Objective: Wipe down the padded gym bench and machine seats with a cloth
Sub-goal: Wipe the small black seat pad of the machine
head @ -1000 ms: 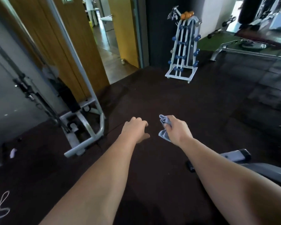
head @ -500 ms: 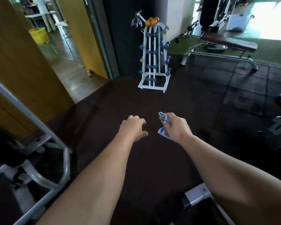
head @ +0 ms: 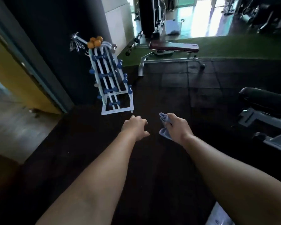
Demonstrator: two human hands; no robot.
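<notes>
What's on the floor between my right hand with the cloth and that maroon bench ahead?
Nothing: the head view shows only bare dark floor tiles between the right hand, gripping the cloth, and the maroon bench.

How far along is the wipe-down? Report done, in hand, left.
Done: nothing visibly wiped. In hand: the right grip holds the crumpled pale-blue cloth above the dark floor. Left: the maroon padded bench ahead and the black padded machine roll at right, both untouched.

Cloth (head: 163, 118) mostly hidden in right hand (head: 178, 128); machine (head: 256, 118) cut by edge.
</notes>
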